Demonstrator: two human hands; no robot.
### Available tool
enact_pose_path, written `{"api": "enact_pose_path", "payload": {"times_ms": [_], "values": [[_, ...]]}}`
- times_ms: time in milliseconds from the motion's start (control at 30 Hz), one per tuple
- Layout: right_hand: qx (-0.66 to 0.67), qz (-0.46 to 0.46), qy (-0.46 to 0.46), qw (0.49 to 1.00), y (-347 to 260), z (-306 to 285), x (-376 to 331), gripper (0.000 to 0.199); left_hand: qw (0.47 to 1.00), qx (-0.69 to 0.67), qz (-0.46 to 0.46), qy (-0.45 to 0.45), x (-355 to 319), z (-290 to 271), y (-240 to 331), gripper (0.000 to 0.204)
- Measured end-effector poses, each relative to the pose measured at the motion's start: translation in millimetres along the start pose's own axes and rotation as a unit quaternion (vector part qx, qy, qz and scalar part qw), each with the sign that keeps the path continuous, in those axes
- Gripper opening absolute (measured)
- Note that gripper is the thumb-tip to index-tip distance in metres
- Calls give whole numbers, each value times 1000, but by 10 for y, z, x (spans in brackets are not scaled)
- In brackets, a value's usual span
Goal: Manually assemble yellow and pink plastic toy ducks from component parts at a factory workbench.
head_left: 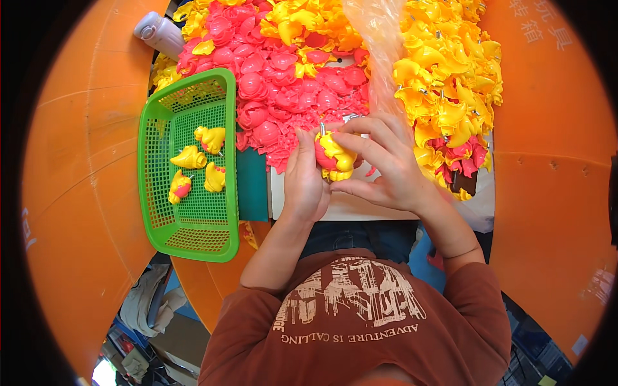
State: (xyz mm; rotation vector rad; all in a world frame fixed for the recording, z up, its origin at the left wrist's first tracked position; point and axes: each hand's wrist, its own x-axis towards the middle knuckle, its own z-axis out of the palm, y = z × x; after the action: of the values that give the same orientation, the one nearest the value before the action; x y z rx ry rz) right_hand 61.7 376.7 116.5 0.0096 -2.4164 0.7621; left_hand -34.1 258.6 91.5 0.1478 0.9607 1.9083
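A small yellow-and-red plastic toy figure [339,157] is held between my two hands over the near edge of the table. A thin metal pin sticks up from its top. My left hand [304,183] supports it from the left, thumb up and palm against its side. On the other side, my right hand [389,161] grips it with bent fingers at the top and thumb below. Similar yellow figures [188,158], some with red patches and metal pins, lie in a green plastic basket [233,212] to my left.
Red plastic half-shell pieces [277,83] are heaped beyond my hands. Yellow pieces [444,71] with metal pins pile up at the right, past a clear plastic bag [380,45]. A pale lidded bottle [161,35] stands far left. Orange panels [547,193] flank both sides.
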Motion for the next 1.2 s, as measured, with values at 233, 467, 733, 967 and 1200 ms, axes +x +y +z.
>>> {"api": "enact_pose_path", "payload": {"times_ms": [233, 467, 733, 967, 1200], "values": [[29, -24, 8, 999, 109, 101, 10, 65, 999, -34, -17, 14, -48, 40, 29, 59], [140, 27, -13, 990, 97, 136, -44, 70, 1000, -20, -9, -6, -66, 34, 62, 58], [99, 27, -17, 995, 42, 134, -61, 74, 999, -40, 12, 14, -95, 123, 55, 58], [150, 27, -48, 987, 52, 124, -68, 73, 999, -18, 25, -24, -137, 83, 92, 55], [139, 3, -44, 989, 38, 111, -45, 69, 996, 19, 87, -13, -207, 163, 51, 55]]}}
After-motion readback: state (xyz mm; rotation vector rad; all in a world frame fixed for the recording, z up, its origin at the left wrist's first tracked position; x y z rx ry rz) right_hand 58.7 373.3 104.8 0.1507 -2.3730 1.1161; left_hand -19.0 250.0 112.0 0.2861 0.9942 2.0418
